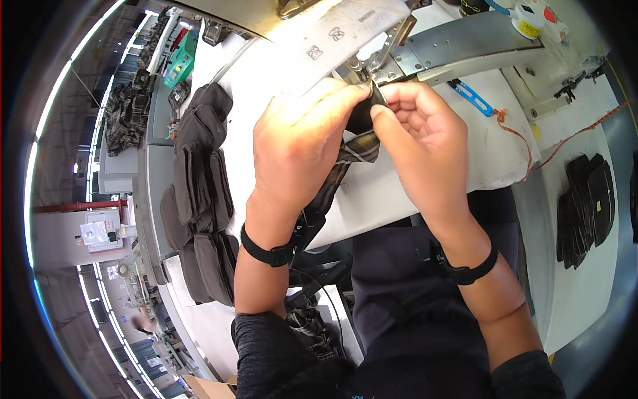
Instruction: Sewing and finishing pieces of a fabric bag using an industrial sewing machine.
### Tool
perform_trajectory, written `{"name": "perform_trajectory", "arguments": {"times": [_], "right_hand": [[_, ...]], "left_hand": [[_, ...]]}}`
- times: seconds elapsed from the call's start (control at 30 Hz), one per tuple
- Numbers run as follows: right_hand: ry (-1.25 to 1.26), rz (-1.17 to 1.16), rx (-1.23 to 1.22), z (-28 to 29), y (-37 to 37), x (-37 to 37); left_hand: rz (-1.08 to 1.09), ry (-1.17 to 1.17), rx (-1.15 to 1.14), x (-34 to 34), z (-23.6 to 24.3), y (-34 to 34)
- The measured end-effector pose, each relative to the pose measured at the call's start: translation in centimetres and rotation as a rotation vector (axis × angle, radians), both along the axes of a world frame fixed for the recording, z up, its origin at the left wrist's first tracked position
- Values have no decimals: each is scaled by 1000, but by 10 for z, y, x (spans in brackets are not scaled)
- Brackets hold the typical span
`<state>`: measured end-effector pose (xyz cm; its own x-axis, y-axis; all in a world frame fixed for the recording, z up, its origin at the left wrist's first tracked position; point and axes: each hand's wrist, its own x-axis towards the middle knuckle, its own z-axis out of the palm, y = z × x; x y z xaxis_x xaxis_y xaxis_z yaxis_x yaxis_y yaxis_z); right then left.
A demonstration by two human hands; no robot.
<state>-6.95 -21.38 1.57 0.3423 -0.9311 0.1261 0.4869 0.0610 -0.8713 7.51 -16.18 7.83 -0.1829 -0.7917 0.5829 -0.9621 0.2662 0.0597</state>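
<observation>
Right at the needle, both hands pinch one dark fabric piece (362, 126): the left hand (302, 143) clamps its upper edge with fingertips closed, and the right hand (419, 136) nips it from the other side, thumb pressed on. Just above the grip sits the sewing machine head (399, 43). Left of it lies a stack of dark cut pieces (199, 193); right of it, blue thread snips (473, 98).

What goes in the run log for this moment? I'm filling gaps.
left hand: pinches dark fabric piece | right hand: pinches same piece | place: at sewing machine
</observation>
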Motion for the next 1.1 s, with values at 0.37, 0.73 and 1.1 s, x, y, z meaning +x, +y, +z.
{"name": "perform_trajectory", "arguments": {"times": [0.37,0.73,1.1], "right_hand": [[380,-95,-138,6,4,-1],[83,52,94,3,10,-2],[80,4,24,-7,6,0]], "left_hand": [[148,193,97,-10,-9,4],[85,-305,184,-18,37,4],[150,-228,219,-29,34,5]]}}
